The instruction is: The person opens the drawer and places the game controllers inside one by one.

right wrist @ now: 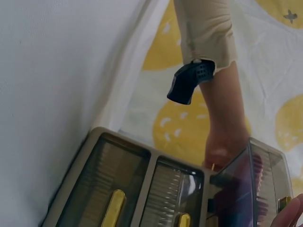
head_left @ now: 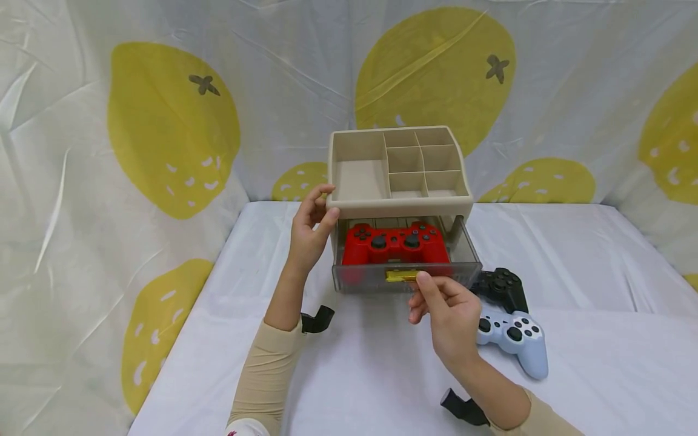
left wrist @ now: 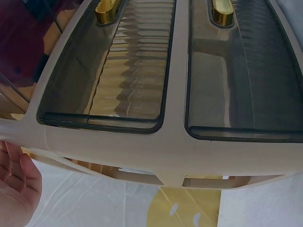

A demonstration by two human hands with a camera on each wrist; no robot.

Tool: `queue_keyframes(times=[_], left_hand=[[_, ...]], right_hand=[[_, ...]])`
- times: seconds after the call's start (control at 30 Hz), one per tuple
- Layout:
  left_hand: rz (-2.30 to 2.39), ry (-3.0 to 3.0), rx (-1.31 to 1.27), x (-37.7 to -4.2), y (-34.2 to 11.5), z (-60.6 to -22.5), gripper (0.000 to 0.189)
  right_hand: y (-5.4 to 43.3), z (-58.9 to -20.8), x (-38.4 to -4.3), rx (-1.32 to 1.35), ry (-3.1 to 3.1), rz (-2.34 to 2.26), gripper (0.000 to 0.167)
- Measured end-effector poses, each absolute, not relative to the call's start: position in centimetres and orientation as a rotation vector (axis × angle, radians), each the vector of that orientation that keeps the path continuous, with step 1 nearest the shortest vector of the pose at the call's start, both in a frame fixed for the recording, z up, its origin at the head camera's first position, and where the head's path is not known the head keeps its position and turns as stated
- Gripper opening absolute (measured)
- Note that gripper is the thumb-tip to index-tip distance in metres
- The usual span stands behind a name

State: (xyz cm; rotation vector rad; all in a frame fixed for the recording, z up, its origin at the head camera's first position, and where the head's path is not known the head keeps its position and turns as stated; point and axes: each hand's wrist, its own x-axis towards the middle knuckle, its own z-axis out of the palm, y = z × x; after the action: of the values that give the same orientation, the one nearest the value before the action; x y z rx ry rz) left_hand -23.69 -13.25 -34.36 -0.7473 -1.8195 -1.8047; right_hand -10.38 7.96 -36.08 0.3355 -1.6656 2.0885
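Observation:
A beige desk organizer [head_left: 357,181] with an open compartmented top stands at the back of the table. Its clear smoky top drawer [head_left: 354,280] is pulled out, and a red game controller [head_left: 371,245] lies inside. At the organizer's upper left corner, my left hand [head_left: 308,236] grips the edge, thumb toward the front. My right hand [head_left: 452,315] pinches the drawer's gold handle [head_left: 400,276] between thumb and fingers. Two lower drawers, each with a gold handle [left wrist: 222,12], are closed in the left wrist view. Fingertips of the right hand [right wrist: 289,213] show at that view's edge.
Right of the organizer lie a black controller [head_left: 504,287] and a light blue controller [head_left: 518,342], partly behind my right hand. A white cloth [head_left: 600,351] covers the table. A lemon-patterned curtain [head_left: 294,79] hangs close behind the organizer.

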Motion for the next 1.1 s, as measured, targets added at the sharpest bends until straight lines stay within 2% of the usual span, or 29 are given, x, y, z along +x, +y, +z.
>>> queue_keyframes(times=[0.33, 0.57, 1.1], left_hand=[[-1.804, -1.818, -0.743, -23.6, -13.2, -34.3, 0.049], [-1.807, -1.817, -0.742, -23.6, -13.1, -34.2, 0.046], [-1.804, -1.817, -0.745, -23.7, -13.2, -34.2, 0.051]], right_hand=[[7.8, -36.2, -12.2, 0.353, -1.648, 2.104, 0.016], [7.6, -35.8, -12.6, 0.333, -1.655, 2.108, 0.022], [7.7, -35.7, -14.1, 0.258, -1.678, 2.114, 0.028]])
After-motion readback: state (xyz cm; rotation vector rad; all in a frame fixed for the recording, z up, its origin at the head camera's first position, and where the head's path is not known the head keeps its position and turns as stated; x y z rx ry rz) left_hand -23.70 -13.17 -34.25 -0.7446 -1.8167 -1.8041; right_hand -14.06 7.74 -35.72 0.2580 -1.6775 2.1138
